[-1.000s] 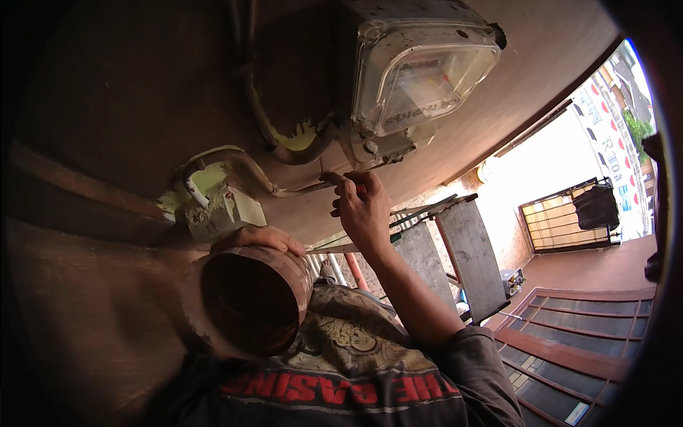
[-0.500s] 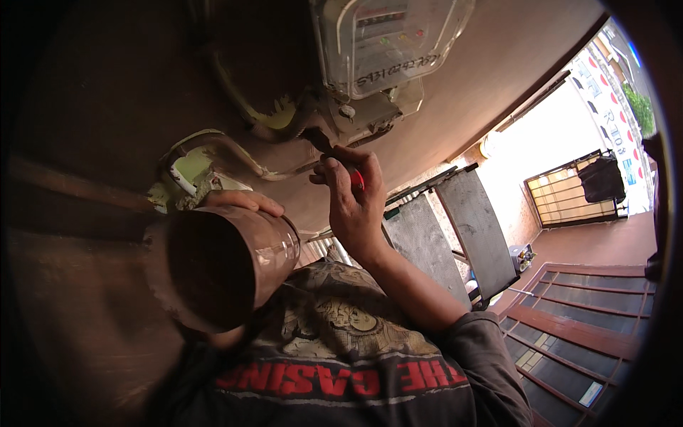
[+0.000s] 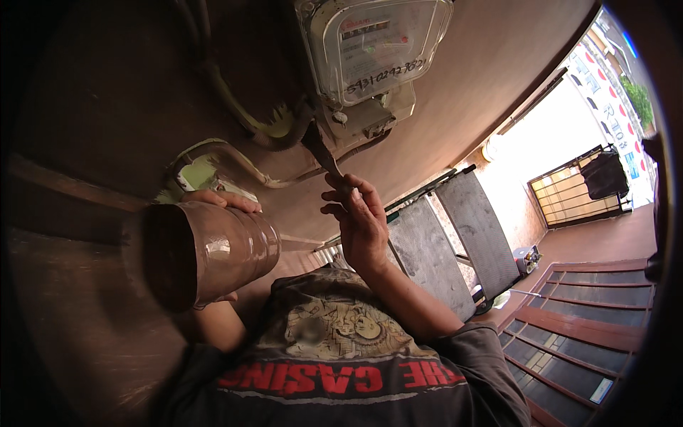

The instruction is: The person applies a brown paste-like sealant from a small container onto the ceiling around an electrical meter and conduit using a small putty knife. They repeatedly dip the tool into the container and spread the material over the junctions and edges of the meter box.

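Brown paint can (image 3: 213, 249) gripped by left hand (image 3: 220, 203) | right hand (image 3: 363, 220) raised, pinching brush (image 3: 324, 153) handle

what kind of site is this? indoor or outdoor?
Likely the outside wall of a house, under a porch. An electricity meter with cabling is mounted on the brown wall, and a barred gate opens to daylight beside a tiled floor.

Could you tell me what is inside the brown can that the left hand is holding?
The brown can in the left hand shows only a dark, shadowed opening. Any contents cannot be made out; its brown-smeared wall hides the rest.
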The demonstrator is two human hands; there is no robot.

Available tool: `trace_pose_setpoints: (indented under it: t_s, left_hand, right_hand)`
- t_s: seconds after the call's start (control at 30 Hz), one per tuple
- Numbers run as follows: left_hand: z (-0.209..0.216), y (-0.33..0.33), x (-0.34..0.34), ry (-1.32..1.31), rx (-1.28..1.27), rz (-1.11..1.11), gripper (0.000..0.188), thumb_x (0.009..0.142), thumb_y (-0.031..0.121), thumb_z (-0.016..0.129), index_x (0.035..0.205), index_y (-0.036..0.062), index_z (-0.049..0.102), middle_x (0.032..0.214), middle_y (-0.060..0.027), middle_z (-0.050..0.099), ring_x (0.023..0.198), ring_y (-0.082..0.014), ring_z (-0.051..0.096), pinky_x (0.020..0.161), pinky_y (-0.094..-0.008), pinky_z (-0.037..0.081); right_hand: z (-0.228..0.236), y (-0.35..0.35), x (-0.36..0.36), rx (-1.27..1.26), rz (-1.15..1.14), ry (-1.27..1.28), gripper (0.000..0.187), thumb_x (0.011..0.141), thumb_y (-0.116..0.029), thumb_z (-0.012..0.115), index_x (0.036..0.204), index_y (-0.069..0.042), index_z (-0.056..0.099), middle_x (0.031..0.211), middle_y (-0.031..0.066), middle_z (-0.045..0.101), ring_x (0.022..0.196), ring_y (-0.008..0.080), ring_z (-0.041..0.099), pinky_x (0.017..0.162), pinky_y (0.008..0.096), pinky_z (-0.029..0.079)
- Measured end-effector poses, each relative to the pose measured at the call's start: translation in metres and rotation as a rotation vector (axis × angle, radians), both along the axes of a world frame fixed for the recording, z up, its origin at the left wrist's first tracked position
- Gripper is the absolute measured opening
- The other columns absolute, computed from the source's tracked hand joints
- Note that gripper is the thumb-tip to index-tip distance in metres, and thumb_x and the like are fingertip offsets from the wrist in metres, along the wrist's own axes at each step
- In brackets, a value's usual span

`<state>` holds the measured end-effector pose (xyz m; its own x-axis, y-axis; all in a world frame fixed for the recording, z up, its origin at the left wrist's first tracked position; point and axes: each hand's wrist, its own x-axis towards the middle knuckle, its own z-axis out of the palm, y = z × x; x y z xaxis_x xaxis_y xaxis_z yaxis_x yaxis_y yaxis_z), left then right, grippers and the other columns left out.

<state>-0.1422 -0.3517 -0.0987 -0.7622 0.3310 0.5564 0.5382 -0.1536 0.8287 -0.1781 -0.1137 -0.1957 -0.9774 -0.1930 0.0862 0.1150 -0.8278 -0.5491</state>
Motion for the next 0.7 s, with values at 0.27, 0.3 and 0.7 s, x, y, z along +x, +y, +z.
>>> trace_pose_setpoints:
  t_s: [0.27, 0.3, 0.7]
  left_hand:
    - [0.001, 0.006, -0.003, 0.017, -0.011, 0.009, 0.115, 0.045, 0.037, 0.101, 0.132, -0.003, 0.039, 0.116, -0.0273, 0.059, 0.112, -0.0379, 0.061, 0.095, -0.0462, 0.05]
    - [0.0, 0.008, -0.003, 0.011, -0.003, 0.015, 0.114, 0.045, 0.037, 0.101, 0.132, -0.0027, 0.039, 0.116, -0.0272, 0.059, 0.112, -0.0377, 0.061, 0.095, -0.0462, 0.05]
    - [0.013, 0.012, -0.007, 0.044, -0.078, -0.047, 0.114, 0.045, 0.038, 0.101, 0.132, -0.0011, 0.039, 0.118, -0.0277, 0.059, 0.115, -0.0375, 0.06, 0.098, -0.0471, 0.048]
  right_hand:
    - [-0.02, -0.005, -0.01, 0.043, 0.041, -0.2, 0.034, 0.103, -0.019, 0.054, 0.133, -0.003, 0.048, 0.115, 0.0147, 0.063, 0.087, 0.0167, 0.06, 0.078, 0.0324, 0.05]
    - [-0.023, -0.006, -0.011, 0.126, 0.029, -0.193, 0.032, 0.103, -0.018, 0.055, 0.13, -0.002, 0.05, 0.11, 0.0122, 0.063, 0.085, 0.0152, 0.058, 0.076, 0.0312, 0.049]
    - [-0.036, -0.024, -0.024, 0.209, 0.024, -0.324, 0.027, 0.101, -0.026, 0.061, 0.115, -0.004, 0.06, 0.087, 0.0015, 0.059, 0.069, 0.009, 0.051, 0.06, 0.0244, 0.044]
